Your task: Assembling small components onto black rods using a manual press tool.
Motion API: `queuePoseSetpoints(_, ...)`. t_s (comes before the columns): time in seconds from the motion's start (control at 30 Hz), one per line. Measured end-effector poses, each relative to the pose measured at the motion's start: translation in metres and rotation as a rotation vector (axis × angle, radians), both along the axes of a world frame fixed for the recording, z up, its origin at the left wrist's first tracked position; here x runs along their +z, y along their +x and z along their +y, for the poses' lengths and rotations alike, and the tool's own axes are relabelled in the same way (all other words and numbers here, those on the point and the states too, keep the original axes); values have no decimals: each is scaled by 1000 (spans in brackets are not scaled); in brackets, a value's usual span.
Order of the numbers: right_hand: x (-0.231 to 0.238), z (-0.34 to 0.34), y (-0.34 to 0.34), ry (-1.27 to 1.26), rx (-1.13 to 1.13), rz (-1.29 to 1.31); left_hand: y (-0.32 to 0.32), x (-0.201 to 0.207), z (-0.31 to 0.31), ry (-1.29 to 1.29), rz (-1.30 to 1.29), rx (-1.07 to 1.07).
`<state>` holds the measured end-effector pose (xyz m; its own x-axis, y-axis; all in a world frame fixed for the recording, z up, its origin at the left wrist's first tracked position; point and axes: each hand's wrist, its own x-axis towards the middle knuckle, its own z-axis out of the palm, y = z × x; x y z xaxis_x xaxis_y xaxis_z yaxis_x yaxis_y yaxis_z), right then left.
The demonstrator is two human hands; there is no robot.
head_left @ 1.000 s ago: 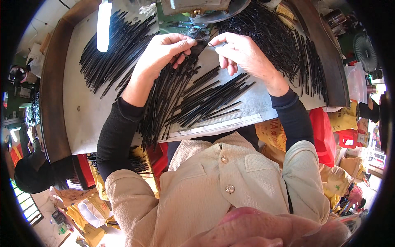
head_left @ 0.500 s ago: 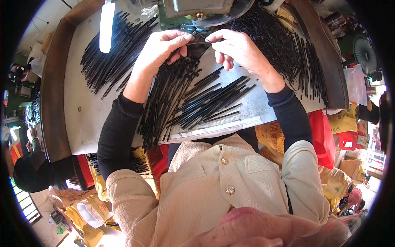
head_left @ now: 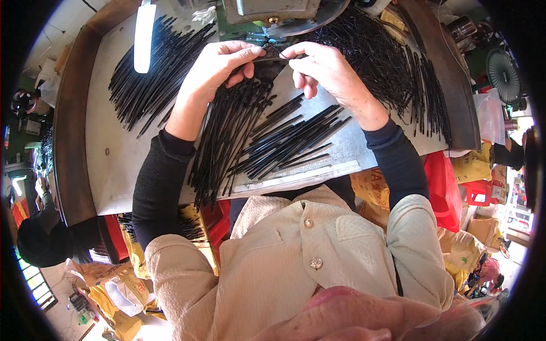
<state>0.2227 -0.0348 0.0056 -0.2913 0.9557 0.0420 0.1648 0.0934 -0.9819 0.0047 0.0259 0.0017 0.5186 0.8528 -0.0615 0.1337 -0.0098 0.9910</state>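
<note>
The left hand (head_left: 223, 65) has thumb and forefinger pressed together, any thing between them too small to tell; the right hand (head_left: 325, 67) seems to pinch a thin black strand (head_left: 278, 52), which lies between the hands before the machine (head_left: 272, 8); a light, steady grip, fingertips clear of the metal, suits this best.

At twelve o'clock the upper edge cuts off the machine (head_left: 270, 8). The thin dark strand (head_left: 280, 53) at the right hand (head_left: 285, 55) is too small to trace — the left hand (head_left: 264, 53) hides its own grip. Toward half past eight, a sleeve (head_left: 162, 184) covers some table (head_left: 116, 184) edge.
</note>
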Motion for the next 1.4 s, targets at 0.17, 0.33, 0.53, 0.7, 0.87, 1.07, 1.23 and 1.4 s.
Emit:
queuePoseSetpoints(0.17, 1, -2, -1, -5, -27, -79, -1, 0, 2, -26, 16, 2)
queuePoseSetpoints(0.33, 0, -1, -1, -85, -41, 97, 1, 3, -7, -81, -12, 71)
queuePoseSetpoints(0.53, -27, 19, 21, -144, -176, 695, 20, 8, -33, -34, -62, 88)
queuePoseSetpoints(0.7, -30, 15, 16, -228, -95, 682, 30, 5, -47, -14, -26, -98)
queuePoseSetpoints(0.87, -22, 12, 4, -198, -205, 533, 0, 14, -32, 368, 401, -67)
queuePoseSetpoints(1.07, -27, 17, 15, -146, -150, 606, -66, 4, -1, 756, 919, 141)
queuePoseSetpoints(1.23, -31, 17, 13, -161, -152, 564, -60, -4, -12, 817, 1003, 165)
queuePoseSetpoints(1.4, -29, 15, 13, -155, -154, 552, -56, -7, -13, 849, 1015, 145)
